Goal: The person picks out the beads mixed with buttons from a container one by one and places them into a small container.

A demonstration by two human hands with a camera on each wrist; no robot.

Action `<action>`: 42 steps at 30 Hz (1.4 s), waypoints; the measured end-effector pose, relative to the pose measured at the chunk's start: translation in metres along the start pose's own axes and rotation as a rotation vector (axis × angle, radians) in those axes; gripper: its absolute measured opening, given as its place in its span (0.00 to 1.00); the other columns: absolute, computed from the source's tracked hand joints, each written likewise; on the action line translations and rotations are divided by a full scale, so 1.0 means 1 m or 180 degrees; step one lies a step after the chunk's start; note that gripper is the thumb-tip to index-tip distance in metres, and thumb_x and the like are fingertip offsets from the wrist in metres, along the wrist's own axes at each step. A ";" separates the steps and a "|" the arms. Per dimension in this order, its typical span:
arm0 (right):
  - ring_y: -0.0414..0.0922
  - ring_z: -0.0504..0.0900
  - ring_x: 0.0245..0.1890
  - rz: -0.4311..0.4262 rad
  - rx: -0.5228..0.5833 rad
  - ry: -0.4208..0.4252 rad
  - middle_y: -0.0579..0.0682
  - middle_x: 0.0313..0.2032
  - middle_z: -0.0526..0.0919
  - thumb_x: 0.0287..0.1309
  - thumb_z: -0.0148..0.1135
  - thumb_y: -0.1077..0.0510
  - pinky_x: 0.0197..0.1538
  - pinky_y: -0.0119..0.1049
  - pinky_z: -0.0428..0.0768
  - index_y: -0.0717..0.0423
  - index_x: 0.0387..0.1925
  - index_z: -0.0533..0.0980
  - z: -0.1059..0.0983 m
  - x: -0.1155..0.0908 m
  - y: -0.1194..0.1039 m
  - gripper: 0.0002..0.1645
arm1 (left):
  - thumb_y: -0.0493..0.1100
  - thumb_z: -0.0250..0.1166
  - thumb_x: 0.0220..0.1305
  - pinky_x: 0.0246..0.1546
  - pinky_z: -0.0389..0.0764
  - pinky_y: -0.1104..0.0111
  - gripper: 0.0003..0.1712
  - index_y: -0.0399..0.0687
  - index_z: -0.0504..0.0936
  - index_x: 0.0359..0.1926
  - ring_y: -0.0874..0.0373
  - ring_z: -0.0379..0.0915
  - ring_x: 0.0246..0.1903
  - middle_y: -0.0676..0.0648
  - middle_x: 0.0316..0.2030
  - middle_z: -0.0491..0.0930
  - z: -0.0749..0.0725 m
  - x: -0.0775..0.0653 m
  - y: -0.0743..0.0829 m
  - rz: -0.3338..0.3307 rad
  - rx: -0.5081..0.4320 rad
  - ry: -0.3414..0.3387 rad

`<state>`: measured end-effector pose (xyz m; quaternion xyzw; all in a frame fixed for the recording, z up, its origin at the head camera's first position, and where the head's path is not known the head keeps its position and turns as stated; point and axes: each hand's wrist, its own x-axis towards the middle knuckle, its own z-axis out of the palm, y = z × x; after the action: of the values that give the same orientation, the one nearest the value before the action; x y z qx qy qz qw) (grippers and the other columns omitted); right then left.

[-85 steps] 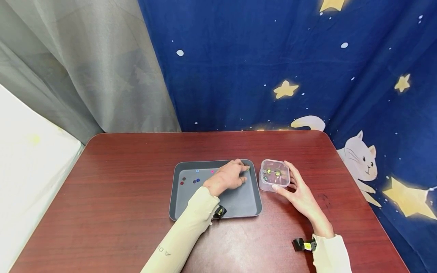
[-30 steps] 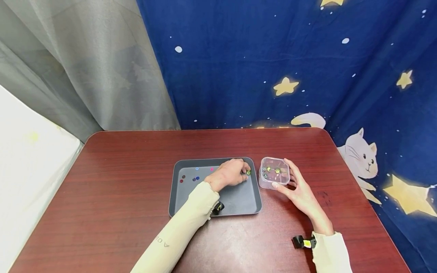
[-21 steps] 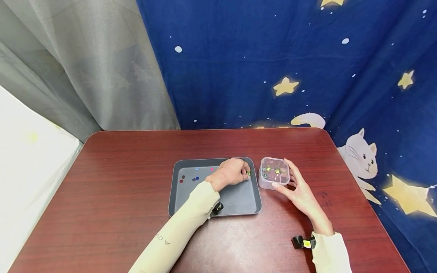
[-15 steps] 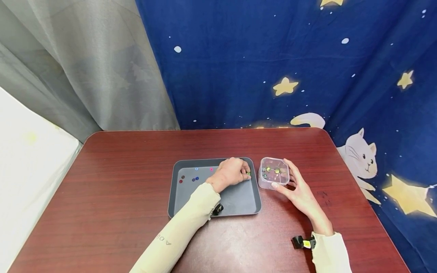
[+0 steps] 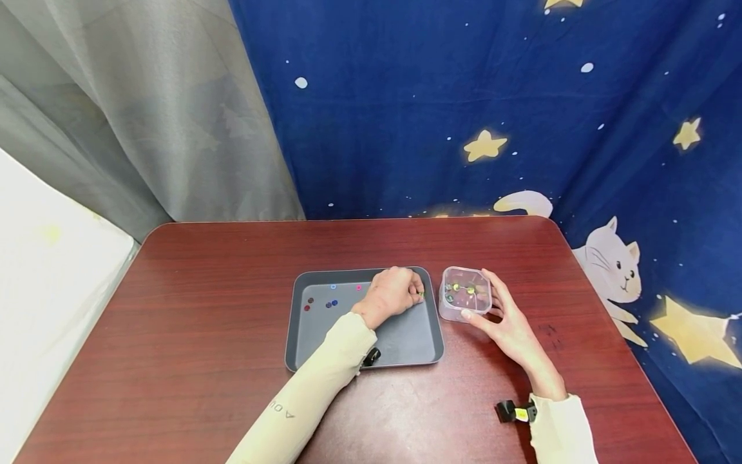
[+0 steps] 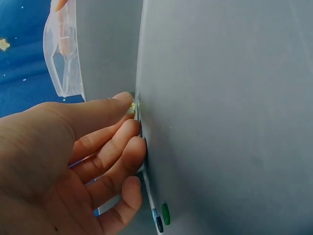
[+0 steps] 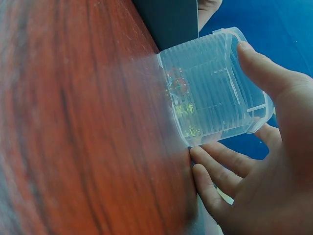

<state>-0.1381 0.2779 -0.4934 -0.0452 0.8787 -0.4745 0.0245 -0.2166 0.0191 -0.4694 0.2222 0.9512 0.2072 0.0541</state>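
Note:
My left hand reaches into the right end of a grey tray. Thumb and index finger pinch a small yellow-green round piece near the tray's wall; the fingertips partly hide it. My right hand grips a clear plastic box just right of the tray, thumb on the near side and fingers round the right side. Inside the box are several small pieces, among them yellow ones and a red one.
Red, brown and dark blue round pieces lie in the tray's left half. A light blue ring-like piece and a pink one lie towards its back. The wooden table ends at curtains.
The left hand's extended index finger has curled in, and the yellow-green piece at the tray's right end now sits between the fingertips. The right hand and box have stayed in place.

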 end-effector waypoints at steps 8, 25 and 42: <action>0.56 0.74 0.68 0.0001 -0.0018 -0.0002 0.57 0.73 0.67 0.64 0.72 0.47 0.58 0.16 0.70 0.30 0.82 0.48 0.000 0.000 0.002 0.56 | 0.51 0.75 0.64 0.35 0.78 0.70 0.04 0.61 0.90 0.35 0.69 0.77 0.29 0.62 0.27 0.86 -0.005 -0.001 -0.001 -0.0112 -0.0174 0.0052; 0.56 0.75 0.67 -0.0041 -0.0010 0.0013 0.59 0.71 0.69 0.65 0.72 0.48 0.57 0.15 0.70 0.38 0.83 0.48 0.000 0.000 0.001 0.56 | 0.55 0.71 0.68 0.35 0.77 0.73 0.06 0.62 0.89 0.39 0.69 0.79 0.32 0.62 0.31 0.84 -0.014 -0.004 0.003 0.0058 -0.0487 0.0495; 0.57 0.75 0.67 -0.0072 -0.0018 0.0015 0.60 0.71 0.69 0.64 0.73 0.49 0.57 0.14 0.70 0.37 0.83 0.48 0.001 -0.001 0.000 0.57 | 0.53 0.72 0.68 0.37 0.78 0.72 0.05 0.61 0.89 0.41 0.64 0.83 0.38 0.60 0.36 0.82 -0.019 -0.003 0.009 0.0326 -0.0648 0.0782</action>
<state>-0.1371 0.2774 -0.4939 -0.0540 0.8796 -0.4724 0.0169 -0.2136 0.0179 -0.4481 0.2367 0.9122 0.3306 -0.0511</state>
